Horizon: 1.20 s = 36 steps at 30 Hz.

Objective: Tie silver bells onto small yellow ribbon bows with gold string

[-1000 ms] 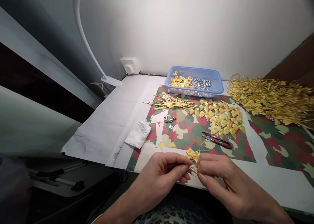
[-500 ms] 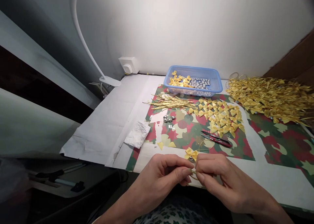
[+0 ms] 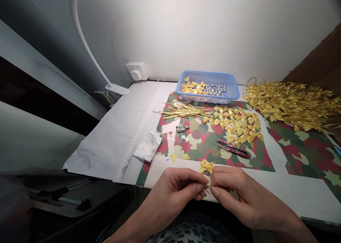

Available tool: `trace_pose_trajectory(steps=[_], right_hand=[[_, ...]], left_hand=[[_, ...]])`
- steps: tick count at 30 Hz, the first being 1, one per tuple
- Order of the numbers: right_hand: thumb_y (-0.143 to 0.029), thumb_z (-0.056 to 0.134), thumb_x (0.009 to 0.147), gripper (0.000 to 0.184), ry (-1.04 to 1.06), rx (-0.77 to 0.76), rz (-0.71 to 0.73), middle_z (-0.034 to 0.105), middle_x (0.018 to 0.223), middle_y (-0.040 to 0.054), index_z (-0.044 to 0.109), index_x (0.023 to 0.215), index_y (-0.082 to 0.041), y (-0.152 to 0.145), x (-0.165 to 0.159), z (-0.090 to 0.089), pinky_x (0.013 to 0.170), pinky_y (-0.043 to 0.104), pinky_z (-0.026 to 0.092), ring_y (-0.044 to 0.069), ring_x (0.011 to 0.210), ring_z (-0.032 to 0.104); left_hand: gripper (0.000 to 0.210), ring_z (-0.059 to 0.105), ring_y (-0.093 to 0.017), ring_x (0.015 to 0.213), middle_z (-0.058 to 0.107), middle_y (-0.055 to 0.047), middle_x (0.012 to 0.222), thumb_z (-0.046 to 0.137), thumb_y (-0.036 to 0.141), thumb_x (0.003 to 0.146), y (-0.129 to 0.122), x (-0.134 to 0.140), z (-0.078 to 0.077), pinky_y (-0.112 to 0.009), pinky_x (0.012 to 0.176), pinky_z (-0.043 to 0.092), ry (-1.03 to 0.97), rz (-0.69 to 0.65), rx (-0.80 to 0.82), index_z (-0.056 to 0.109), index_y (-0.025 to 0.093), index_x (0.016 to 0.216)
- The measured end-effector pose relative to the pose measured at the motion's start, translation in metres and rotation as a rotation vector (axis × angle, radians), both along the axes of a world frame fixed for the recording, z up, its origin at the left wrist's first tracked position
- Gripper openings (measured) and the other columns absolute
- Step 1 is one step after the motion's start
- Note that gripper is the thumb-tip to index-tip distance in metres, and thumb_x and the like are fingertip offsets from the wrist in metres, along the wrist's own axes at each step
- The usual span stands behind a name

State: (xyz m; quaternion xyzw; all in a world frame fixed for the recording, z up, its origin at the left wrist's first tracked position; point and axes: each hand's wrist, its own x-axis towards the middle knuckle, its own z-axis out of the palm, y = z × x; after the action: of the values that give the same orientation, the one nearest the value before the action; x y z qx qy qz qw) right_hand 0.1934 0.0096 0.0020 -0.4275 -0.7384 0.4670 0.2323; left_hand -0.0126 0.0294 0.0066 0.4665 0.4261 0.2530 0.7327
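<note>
I watch the left hand (image 3: 183,188) with thumb and forefinger nearly together, pinching a thin gold cord (image 3: 208,191); the right hand (image 3: 238,189), fingers curled, presses its thumb and forefinger on the same cord between them. Just beyond the fingertips I see one glossy yellow bow (image 3: 204,165) with one round silver bell (image 3: 207,171). Farther off: two flat yellow triangles (image 3: 185,156), one pair of slim snips (image 3: 237,152), one crumpled white tissue (image 3: 148,146), then one blue plastic mesh basket (image 3: 233,88).
</note>
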Motion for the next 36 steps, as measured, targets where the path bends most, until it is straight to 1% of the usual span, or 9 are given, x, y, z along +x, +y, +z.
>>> trace_pose_trajectory(steps=[4,8,11,15,20,25,30,33,36], right_hand=[[-0.025,0.048,0.099,0.019,0.008,-0.045,-0.036,0.057,0.081,-0.0001,0.062,0.086,-0.022,-0.003,0.005,-0.002,0.063,0.027,0.038,0.014,0.073,0.054],[-0.029,0.049,0.100,0.016,0.109,-0.047,-0.185,0.060,0.091,0.0015,0.065,0.100,-0.025,-0.009,0.004,-0.007,0.066,0.026,0.041,0.014,0.081,0.056],[-0.024,0.052,0.098,0.013,0.181,0.004,-0.253,0.059,0.086,0.0005,0.064,0.095,-0.023,-0.014,-0.004,-0.011,0.064,0.025,0.041,0.013,0.075,0.054],[-0.020,0.052,0.097,0.017,0.217,0.064,-0.316,0.056,0.077,-0.0004,0.061,0.083,-0.021,-0.017,-0.013,-0.015,0.062,0.024,0.039,0.012,0.071,0.050],[-0.021,0.055,0.097,0.014,0.221,0.047,-0.334,0.056,0.076,-0.0009,0.064,0.086,-0.021,-0.015,-0.012,-0.017,0.059,0.024,0.038,0.012,0.069,0.050],[-0.020,0.056,0.096,0.014,0.209,0.067,-0.334,0.056,0.074,-0.0017,0.066,0.086,-0.021,-0.013,-0.009,-0.016,0.057,0.023,0.037,0.011,0.065,0.049],[-0.017,0.054,0.096,0.015,0.188,0.098,-0.312,0.058,0.077,-0.0013,0.065,0.087,-0.021,-0.013,-0.010,-0.015,0.061,0.023,0.039,0.011,0.070,0.052],[-0.016,0.052,0.096,0.016,0.165,0.110,-0.295,0.057,0.078,-0.0008,0.063,0.087,-0.020,-0.014,-0.010,-0.014,0.062,0.024,0.039,0.011,0.071,0.052],[-0.016,0.050,0.097,0.017,0.156,0.113,-0.286,0.056,0.079,-0.0005,0.061,0.085,-0.020,-0.013,-0.009,-0.013,0.061,0.024,0.039,0.011,0.071,0.053]], left_hand=[[0.011,0.058,-0.011,0.066,0.070,-0.001,0.070,0.070,0.015,0.084,0.000,0.001,0.001,-0.020,0.065,0.048,-0.013,0.009,0.016,0.081,0.017,0.084],[0.012,0.065,-0.014,0.076,0.076,-0.002,0.082,0.072,0.016,0.084,0.000,0.002,0.003,-0.022,0.071,0.053,-0.017,0.079,0.018,0.078,0.019,0.093],[0.022,0.067,-0.014,0.075,0.077,-0.001,0.079,0.074,0.016,0.082,-0.001,0.004,0.004,-0.023,0.071,0.054,-0.039,0.131,0.012,0.074,0.019,0.104],[0.021,0.069,-0.015,0.075,0.077,-0.002,0.078,0.073,0.016,0.082,-0.004,0.007,0.004,-0.023,0.072,0.056,-0.002,0.147,0.054,0.072,0.018,0.103],[0.018,0.073,-0.019,0.080,0.079,-0.002,0.083,0.072,0.015,0.082,-0.010,0.004,0.000,-0.025,0.074,0.059,0.082,0.160,0.152,0.071,0.019,0.100],[0.010,0.073,-0.023,0.082,0.078,-0.005,0.086,0.070,0.022,0.085,-0.009,0.004,-0.002,-0.030,0.074,0.060,0.229,0.092,0.284,0.070,0.019,0.094],[0.011,0.072,-0.023,0.081,0.076,-0.005,0.086,0.068,0.025,0.088,-0.009,0.004,-0.003,-0.029,0.074,0.059,0.279,0.043,0.358,0.070,0.019,0.097],[0.010,0.071,-0.021,0.082,0.075,-0.004,0.087,0.065,0.023,0.090,-0.008,0.002,-0.002,-0.028,0.075,0.058,0.272,0.001,0.362,0.070,0.019,0.098],[0.017,0.071,-0.019,0.085,0.072,-0.003,0.094,0.065,0.016,0.088,-0.003,0.001,0.002,-0.026,0.076,0.057,0.222,-0.056,0.316,0.069,0.020,0.104]])
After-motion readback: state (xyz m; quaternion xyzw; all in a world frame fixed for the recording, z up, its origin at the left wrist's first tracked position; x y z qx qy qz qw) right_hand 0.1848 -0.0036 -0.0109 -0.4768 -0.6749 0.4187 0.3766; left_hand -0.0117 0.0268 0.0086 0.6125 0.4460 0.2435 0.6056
